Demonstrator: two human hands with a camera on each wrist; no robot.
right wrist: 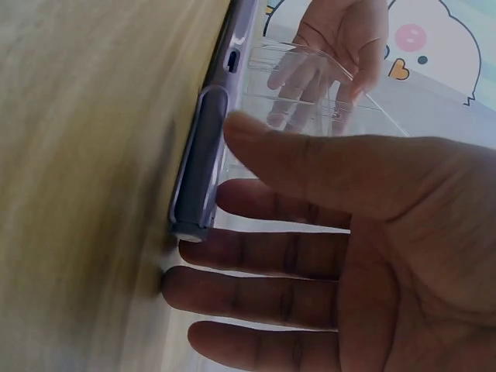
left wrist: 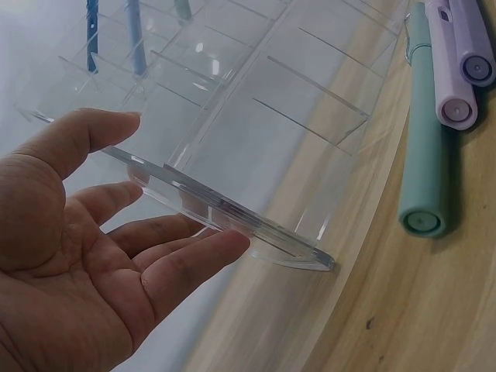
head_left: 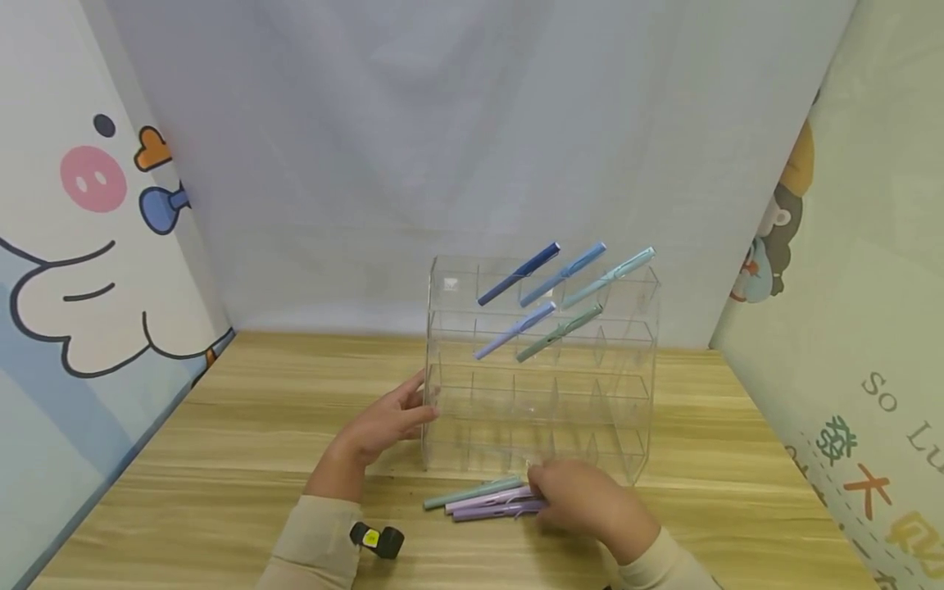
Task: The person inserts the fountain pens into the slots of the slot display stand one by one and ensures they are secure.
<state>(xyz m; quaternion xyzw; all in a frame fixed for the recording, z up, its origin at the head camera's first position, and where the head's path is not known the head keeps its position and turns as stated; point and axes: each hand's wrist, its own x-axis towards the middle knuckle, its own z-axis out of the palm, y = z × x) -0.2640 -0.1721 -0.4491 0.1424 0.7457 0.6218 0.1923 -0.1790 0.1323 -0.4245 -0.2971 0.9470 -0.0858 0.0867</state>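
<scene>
Loosely apart, left hand (head_left: pixel 383 424) touching clear rack (head_left: pixel 537 382), right hand (head_left: pixel 583 498), fingers also apart, at purple pen (head_left: pixel 488 514).

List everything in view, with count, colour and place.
Table: 1, yellowish wood, below
Rack: 1, clear, on table
Upper pens: 3, dark to pale blue, top tier
Lower pens: 2, lavender, green, second tier
Loose pens: 3, green, pinkish, purple, on table
Backdrop: 1, whitish, behind
Cartoon panels: 2, multicoloured, either side
Sleeves: 2, beige, bottom edge
Device: 1, black and yellow, left sleeve
Left hand: 1, bare, at rack's left side
Right hand: 1, bare, at loose pens
</scene>
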